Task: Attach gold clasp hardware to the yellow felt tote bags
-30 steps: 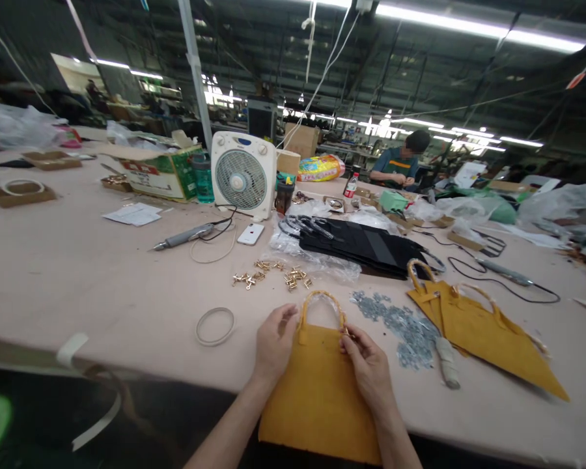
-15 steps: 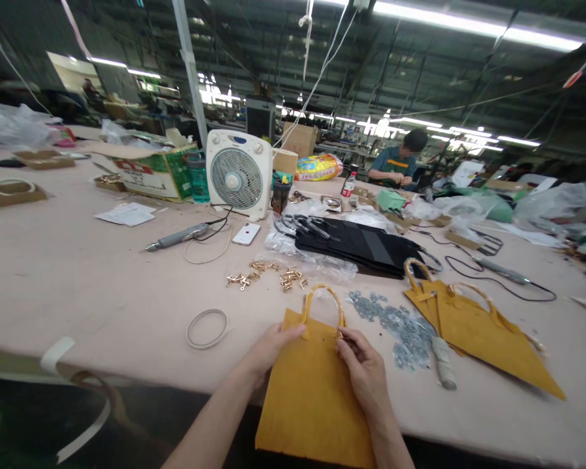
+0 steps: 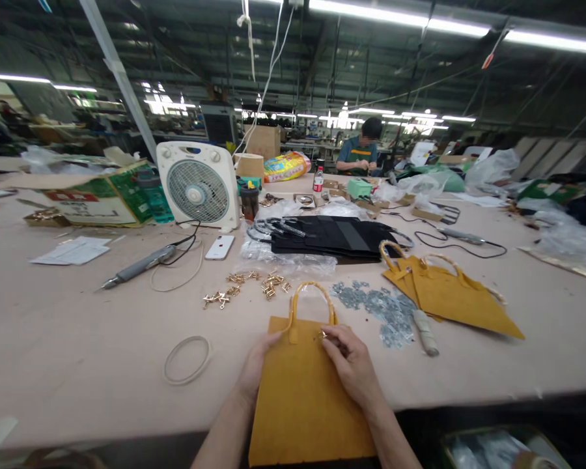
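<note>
I see the yellow bag (image 3: 307, 397) lying flat with its long axis running straight away from me, its bottom hanging over the near edge of the counter (image 3: 78, 326) and its looped handle (image 3: 312, 296) at the far end. My left grip (image 3: 258, 365) is closed on the bag's left edge just below the handle, while my right grip (image 3: 354, 368) rests on the bag's face, pinched shut on what looks like a small gold fitting (image 3: 323, 335) at the handle's right foot. The right grip is the nearer one to that foot, and the loose gold fittings (image 3: 247, 286) lie beyond the bag's far left corner
</note>
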Demonstrator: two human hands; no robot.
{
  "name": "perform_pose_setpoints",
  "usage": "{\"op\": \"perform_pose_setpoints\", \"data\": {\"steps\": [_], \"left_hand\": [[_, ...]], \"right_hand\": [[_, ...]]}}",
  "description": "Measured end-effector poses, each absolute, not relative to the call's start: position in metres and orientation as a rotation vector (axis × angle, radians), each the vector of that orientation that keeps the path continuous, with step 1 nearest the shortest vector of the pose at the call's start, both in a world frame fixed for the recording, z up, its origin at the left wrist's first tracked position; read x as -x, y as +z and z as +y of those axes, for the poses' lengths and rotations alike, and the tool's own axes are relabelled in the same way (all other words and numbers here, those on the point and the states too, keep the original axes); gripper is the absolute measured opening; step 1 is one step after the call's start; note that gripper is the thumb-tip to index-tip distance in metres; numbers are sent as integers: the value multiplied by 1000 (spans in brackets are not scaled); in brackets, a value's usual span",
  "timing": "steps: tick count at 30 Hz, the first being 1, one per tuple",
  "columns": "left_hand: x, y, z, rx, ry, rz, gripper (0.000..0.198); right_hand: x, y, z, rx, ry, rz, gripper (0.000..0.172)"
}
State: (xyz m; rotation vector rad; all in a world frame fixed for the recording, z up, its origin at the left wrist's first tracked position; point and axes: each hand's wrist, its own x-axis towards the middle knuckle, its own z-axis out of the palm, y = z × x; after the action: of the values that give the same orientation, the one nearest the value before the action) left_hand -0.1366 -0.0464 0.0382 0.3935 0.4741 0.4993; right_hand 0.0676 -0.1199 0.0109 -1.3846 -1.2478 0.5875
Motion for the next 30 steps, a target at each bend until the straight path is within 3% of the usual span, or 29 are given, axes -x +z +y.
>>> {"op": "perform_pose_setpoints", "data": {"steps": [30], "left_hand": [[138,22,-45,-420,509,454,50]], "right_hand": [[-52,13,-122,1406,426,-1405,31]]}}
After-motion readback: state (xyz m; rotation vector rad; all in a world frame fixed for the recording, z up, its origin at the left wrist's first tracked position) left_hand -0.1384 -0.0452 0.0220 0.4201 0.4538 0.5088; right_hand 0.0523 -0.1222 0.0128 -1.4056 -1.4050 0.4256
